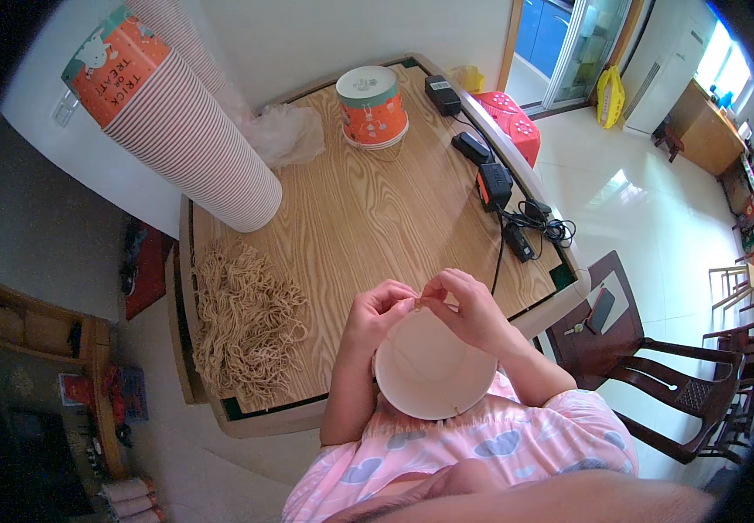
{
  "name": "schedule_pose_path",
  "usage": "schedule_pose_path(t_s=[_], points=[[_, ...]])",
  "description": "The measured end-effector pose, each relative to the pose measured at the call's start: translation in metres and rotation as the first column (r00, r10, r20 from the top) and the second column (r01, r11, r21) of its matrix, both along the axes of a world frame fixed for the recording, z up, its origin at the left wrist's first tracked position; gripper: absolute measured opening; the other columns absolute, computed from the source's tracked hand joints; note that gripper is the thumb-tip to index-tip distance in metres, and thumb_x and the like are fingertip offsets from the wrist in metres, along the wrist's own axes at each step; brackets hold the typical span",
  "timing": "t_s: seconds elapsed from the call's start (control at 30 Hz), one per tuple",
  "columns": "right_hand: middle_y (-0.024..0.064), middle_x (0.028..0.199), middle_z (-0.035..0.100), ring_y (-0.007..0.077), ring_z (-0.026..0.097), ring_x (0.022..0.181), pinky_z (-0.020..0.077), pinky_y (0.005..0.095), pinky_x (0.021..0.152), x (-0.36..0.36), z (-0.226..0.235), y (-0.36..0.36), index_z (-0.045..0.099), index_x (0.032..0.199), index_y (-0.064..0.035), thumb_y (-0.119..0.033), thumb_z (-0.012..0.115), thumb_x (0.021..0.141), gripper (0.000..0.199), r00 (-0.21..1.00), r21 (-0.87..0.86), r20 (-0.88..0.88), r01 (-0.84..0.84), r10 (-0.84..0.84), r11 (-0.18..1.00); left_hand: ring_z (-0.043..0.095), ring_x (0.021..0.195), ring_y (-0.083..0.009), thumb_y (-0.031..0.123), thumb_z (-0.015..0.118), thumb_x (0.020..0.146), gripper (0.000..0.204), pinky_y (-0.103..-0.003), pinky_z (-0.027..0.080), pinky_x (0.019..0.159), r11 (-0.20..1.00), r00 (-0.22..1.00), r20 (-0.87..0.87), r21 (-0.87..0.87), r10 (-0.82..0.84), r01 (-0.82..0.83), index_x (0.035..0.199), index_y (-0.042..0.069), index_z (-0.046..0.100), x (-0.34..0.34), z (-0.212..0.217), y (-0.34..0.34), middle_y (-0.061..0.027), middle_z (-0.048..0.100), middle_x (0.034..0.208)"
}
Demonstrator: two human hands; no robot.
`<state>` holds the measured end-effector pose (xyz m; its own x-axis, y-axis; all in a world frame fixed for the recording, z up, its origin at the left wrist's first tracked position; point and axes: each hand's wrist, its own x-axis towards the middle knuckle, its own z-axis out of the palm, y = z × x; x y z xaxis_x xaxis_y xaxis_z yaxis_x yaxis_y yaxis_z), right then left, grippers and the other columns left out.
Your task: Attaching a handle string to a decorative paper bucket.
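A paper bucket [433,379] with a white inside rests against my lap, its mouth turned up toward me. Across its inside runs a thin pale string [425,349], and a small bit of it shows at the near rim. My left hand [383,307] and my right hand [464,305] meet at the far rim, both closed in a pinch on the string there. The fingertips hide most of what they grip. To the left on the table lies a loose heap of beige strings [246,322].
A tall leaning stack of orange-printed paper buckets [189,131] stands at the table's left. One bucket [372,109] sits upside down at the back, beside a clear plastic bag [285,135]. Black adapters and cables [516,213] line the right edge. A dark chair [647,366] stands right.
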<state>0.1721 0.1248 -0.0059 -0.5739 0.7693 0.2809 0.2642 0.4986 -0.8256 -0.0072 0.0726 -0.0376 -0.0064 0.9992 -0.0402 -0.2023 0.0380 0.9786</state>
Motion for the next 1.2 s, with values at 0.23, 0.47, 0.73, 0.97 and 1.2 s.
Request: schedule_pose_path(t_s=[0.23, 0.47, 0.73, 0.97, 1.2], points=[[0.0095, 0.079, 0.056, 0.0246, 0.058, 0.077, 0.0462, 0.0335, 0.068, 0.000, 0.001, 0.000, 0.059, 0.086, -0.0036, -0.007, 0.064, 0.079, 0.010, 1.000, 0.009, 0.007, 0.008, -0.008, 1.000, 0.057, 0.085, -0.0099, 0.002, 0.059, 0.083, 0.009, -0.022, 0.046, 0.075, 0.995, 0.989, 0.119, -0.043, -0.083, 0.088, 0.086, -0.003, 0.065, -0.002, 0.002, 0.003, -0.0043, 0.058, 0.095], [0.0061, 0.085, 0.055, 0.0241, 0.055, 0.083, 0.0415, 0.0354, 0.074, 0.004, 0.017, 0.008, 0.062, 0.086, -0.0098, -0.009, 0.066, 0.077, 0.010, 0.988, 0.250, 0.076, -0.149, 0.134, 0.957, 0.058, 0.082, -0.0091, 0.000, 0.060, 0.083, 0.006, -0.022, 0.046, 0.073, 0.994, 0.983, 0.164, -0.056, -0.083, 0.093, 0.084, -0.003, 0.065, -0.004, -0.005, 0.002, -0.0036, 0.057, 0.096], [0.0031, 0.087, 0.054, 0.0223, 0.053, 0.084, 0.0387, 0.0364, 0.077, 0.003, 0.017, 0.014, 0.063, 0.085, -0.0128, -0.013, 0.067, 0.075, 0.010, 0.974, 0.422, 0.169, -0.211, 0.152, 0.882, 0.057, 0.079, -0.0077, 0.000, 0.061, 0.083, 0.006, -0.020, 0.046, 0.069, 0.997, 0.989, 0.141, -0.048, -0.050, 0.058, 0.082, -0.003, 0.065, -0.003, -0.005, 0.001, -0.0030, 0.056, 0.096], [0.0025, 0.086, 0.054, 0.0198, 0.053, 0.086, 0.0385, 0.0357, 0.079, 0.000, 0.022, 0.020, 0.062, 0.085, -0.0112, -0.013, 0.066, 0.074, 0.013, 0.917, 0.564, 0.363, -0.359, 0.167, 0.743, 0.056, 0.077, -0.0068, 0.001, 0.062, 0.082, 0.005, -0.019, 0.045, 0.068, 0.999, 0.991, 0.132, -0.045, -0.023, 0.029, 0.080, -0.002, 0.066, -0.006, -0.008, 0.001, -0.0023, 0.055, 0.094], [0.0062, 0.078, 0.056, 0.0247, 0.056, 0.078, 0.0443, 0.0325, 0.068, -0.016, 0.023, 0.044, 0.062, 0.083, -0.0068, -0.011, 0.062, 0.074, 0.010, 0.876, 0.166, 0.276, -0.448, 0.395, 0.878, 0.053, 0.071, -0.0039, 0.003, 0.065, 0.081, 0.005, -0.018, 0.042, 0.060, 0.998, 0.999, 0.009, 0.051, 0.031, -0.031, 0.085, -0.001, 0.065, -0.001, -0.015, 0.002, -0.0009, 0.055, 0.090]])
